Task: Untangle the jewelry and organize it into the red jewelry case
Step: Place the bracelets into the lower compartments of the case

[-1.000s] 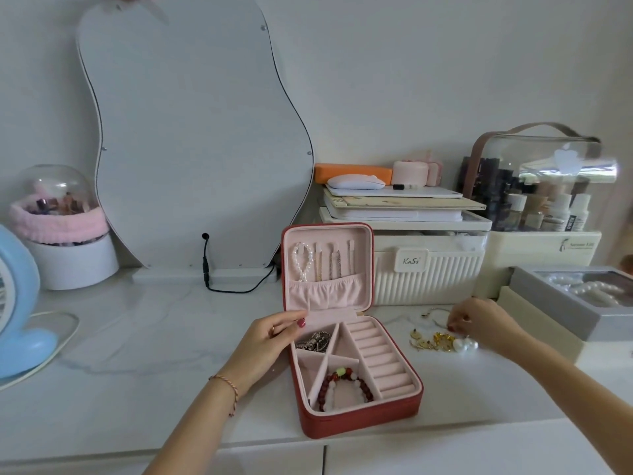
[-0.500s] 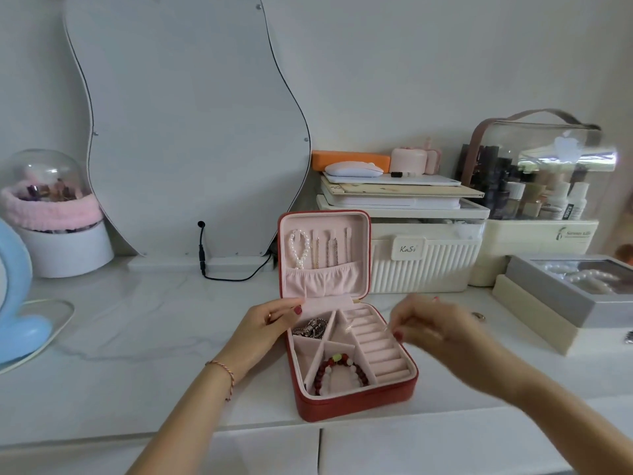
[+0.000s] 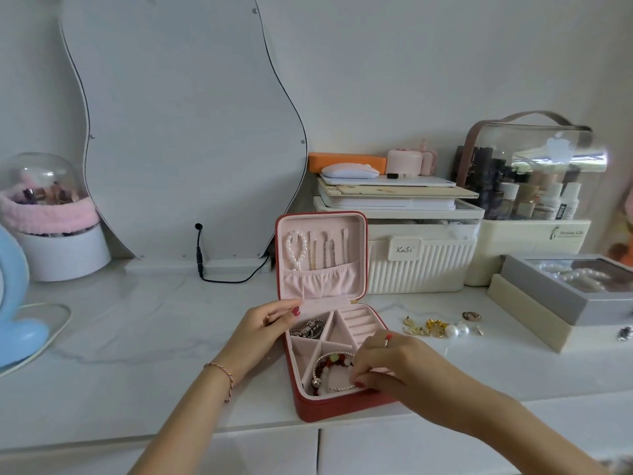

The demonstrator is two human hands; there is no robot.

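Observation:
The red jewelry case (image 3: 342,407) lies open on the white counter, its pink lid (image 3: 322,286) upright. A pearl bracelet (image 3: 296,250) and thin chains hang in the lid. My left hand (image 3: 267,323) grips the case's left rim near the hinge. My right hand (image 3: 387,365) reaches into the front compartment, fingers curled and pinching a silver bracelet (image 3: 337,388) that lies over a red bead bracelet (image 3: 334,359). A silver tangled piece (image 3: 308,329) sits in the back-left compartment. Loose gold pieces and pearls (image 3: 435,329) lie right of the case.
A wavy mirror (image 3: 185,132) with a black cable (image 3: 219,277) stands behind. A white ribbed box (image 3: 421,265), a clear cosmetics bag (image 3: 534,173) and a grey box of pearls (image 3: 555,293) crowd the right. A blue object (image 3: 13,303) and a glass dome (image 3: 44,214) stand left.
My right hand left the loose pile on the right and came over the case's front compartment, where a silver bracelet now lies. My left hand stayed on the case rim.

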